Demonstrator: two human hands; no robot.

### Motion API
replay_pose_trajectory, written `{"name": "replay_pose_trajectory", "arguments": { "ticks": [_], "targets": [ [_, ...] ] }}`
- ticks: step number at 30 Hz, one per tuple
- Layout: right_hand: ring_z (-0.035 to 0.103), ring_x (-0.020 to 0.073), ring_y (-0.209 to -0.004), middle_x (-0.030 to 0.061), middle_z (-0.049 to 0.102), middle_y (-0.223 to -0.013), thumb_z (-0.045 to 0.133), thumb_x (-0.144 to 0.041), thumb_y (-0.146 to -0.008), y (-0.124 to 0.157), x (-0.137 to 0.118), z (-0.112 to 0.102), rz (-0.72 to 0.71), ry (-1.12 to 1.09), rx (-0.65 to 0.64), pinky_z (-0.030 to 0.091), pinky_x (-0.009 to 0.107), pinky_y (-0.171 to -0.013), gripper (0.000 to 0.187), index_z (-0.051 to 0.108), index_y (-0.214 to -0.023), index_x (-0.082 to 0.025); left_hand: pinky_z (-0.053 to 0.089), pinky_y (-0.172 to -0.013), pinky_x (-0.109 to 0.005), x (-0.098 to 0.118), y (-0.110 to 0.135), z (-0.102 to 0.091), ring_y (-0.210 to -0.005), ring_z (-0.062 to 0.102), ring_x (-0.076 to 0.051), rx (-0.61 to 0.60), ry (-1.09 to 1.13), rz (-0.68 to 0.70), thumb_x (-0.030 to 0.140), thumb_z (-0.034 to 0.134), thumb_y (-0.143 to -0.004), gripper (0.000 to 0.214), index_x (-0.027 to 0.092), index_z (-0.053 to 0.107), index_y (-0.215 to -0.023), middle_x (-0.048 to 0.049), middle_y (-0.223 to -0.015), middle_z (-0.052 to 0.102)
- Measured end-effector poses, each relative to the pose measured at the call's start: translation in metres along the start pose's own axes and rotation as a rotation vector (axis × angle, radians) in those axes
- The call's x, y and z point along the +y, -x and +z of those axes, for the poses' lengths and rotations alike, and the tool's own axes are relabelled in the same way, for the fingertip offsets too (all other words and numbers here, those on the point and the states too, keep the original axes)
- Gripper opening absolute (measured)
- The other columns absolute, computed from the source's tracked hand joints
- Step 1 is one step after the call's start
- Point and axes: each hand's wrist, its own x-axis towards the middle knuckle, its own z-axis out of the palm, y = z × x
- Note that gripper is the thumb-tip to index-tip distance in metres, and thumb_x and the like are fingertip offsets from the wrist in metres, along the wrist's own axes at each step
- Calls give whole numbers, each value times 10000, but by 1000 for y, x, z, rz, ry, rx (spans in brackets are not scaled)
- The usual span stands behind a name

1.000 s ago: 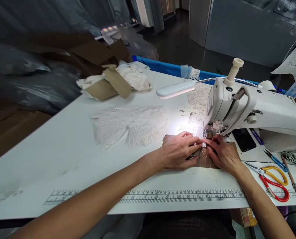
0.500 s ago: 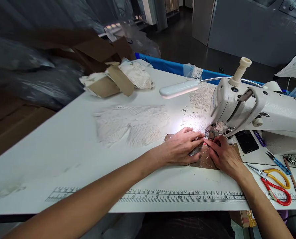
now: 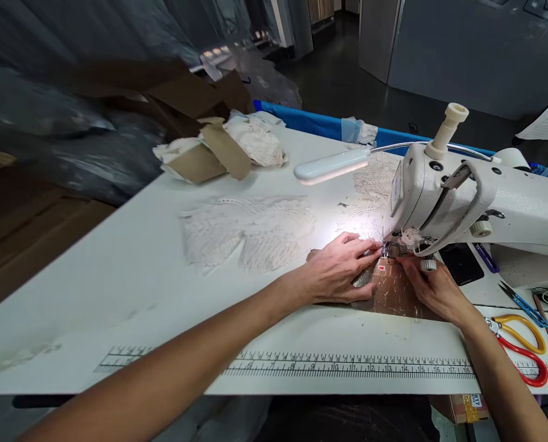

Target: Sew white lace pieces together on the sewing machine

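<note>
The sewing machine (image 3: 440, 190) stands at the right, its presser foot (image 3: 387, 249) lit by a lamp. My left hand (image 3: 341, 270) lies with outstretched fingers left of the foot, fingertips close to it, over a brown, tape-covered sheet (image 3: 396, 294). Right of the foot, my right hand (image 3: 435, 288) has its fingers drawn together at the needle area. A tension knob hides part of them, and what they pinch is too small to make out. White lace fabric (image 3: 359, 215) lies behind my left hand. A small red-marked tag (image 3: 382, 267) sits on the brown sheet.
A lace piece (image 3: 249, 230) lies flat on the white table (image 3: 131, 264). Scissors with yellow and red handles (image 3: 525, 337), blue snips (image 3: 525, 304) and a black phone (image 3: 461, 263) lie at the right. A printed ruler (image 3: 301, 365) runs along the front edge. Cardboard boxes (image 3: 39, 227) stand left.
My right hand has moved right, away from my left hand, uncovering more of the brown sheet and the red-marked tag. My left hand stays almost in place. The view has shifted slightly.
</note>
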Motion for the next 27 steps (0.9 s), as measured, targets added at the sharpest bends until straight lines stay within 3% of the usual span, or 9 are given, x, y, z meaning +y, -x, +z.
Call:
{"name": "replay_pose_trajectory", "arguments": {
  "ticks": [4,7,12,15,18,23,27],
  "targets": [
    [646,224,-815,79,663,-769,362,-359,-981,-9,5,1,136,-29,42,548,340,-750,368,656,-869,-167,439,-1018,-463,0,-1,0,-1014,619,-256,11,3,-5,432,405,-941,483,105,566,-1258,-147,-1166,654],
    [648,232,-815,87,652,-784,353,-367,-972,-8,3,2,121,-29,60,552,352,-738,354,631,-875,-171,423,-1038,-457,0,-1,1,-1015,625,-254,25,-7,-1,429,417,-946,480,91,565,-1253,-154,-1152,654],
    [650,235,-995,117,646,-1080,443,-359,-967,7,-5,6,-42,54,90,564,373,-857,298,666,-1063,-186,400,-1058,-466,-4,2,6,-1053,611,-272,23,-10,-13,437,466,-937,488,95,538,-1277,-154,-1148,638],
    [635,270,-1036,151,627,-1136,452,-339,-983,14,-4,10,-123,189,147,558,423,-879,308,685,-1075,-160,389,-1061,-475,-5,2,7,-1069,596,-285,-2,0,-40,445,450,-950,483,90,540,-1266,-162,-1145,625],
    [642,279,-917,162,641,-1069,440,-319,-991,16,1,11,-198,343,177,560,434,-787,325,717,-969,-151,376,-1065,-488,-2,0,5,-1105,570,-296,-23,4,-94,438,393,-984,452,105,544,-1252,-165,-1167,607],
    [621,207,-764,118,675,-919,440,-271,-997,15,-3,7,-324,470,244,507,333,-695,324,714,-856,-171,303,-1094,-554,4,-1,2,-1187,520,-340,-68,-46,-245,441,367,-1000,446,102,566,-1211,-184,-1200,587],
    [546,120,-560,22,632,-645,500,-182,-959,12,-27,1,-494,261,283,432,261,-587,322,566,-644,-184,301,-1100,-537,-6,-8,2,-1229,502,-343,-113,-30,-218,433,370,-1002,432,111,590,-1189,-185,-1234,597]
  ]
}}
